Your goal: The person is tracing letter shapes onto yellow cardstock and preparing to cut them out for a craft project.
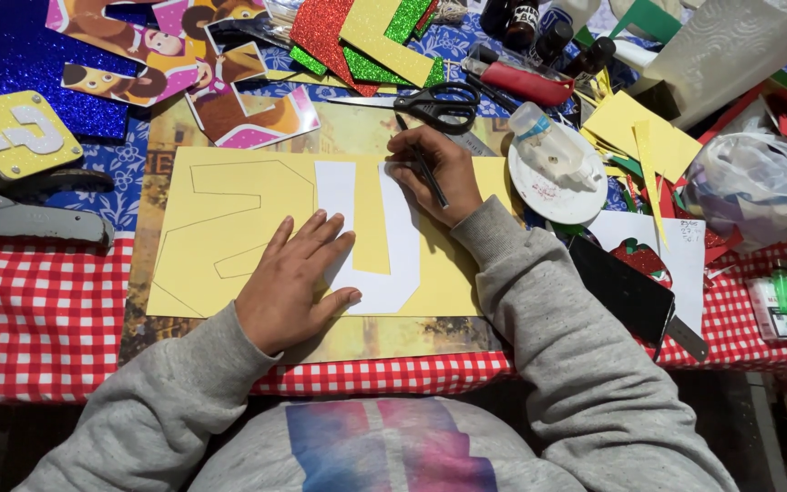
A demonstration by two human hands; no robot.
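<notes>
Clutter rings the yellow sheet (229, 246) on nearly every side: black scissors (444, 105) just past its far edge at twelve o'clock, a white plate (553, 187) with a glue bottle (548, 137) at two o'clock, a black card (621, 287) at four o'clock. Open room lies mostly at seven o'clock, on the red checked cloth (38, 310).

The sheet is pale yellow, flat on a worn board, with an angular outline pencilled on its nine o'clock half. A white letter template (380, 273), U-shaped, lies on the sheet near its middle.

The left hand (293, 282) lies flat and open, fingers spread, pressing the template's lower left corner. The right hand (434, 173) is closed around a dark pencil (425, 169), its tip at the template's upper right arm.
</notes>
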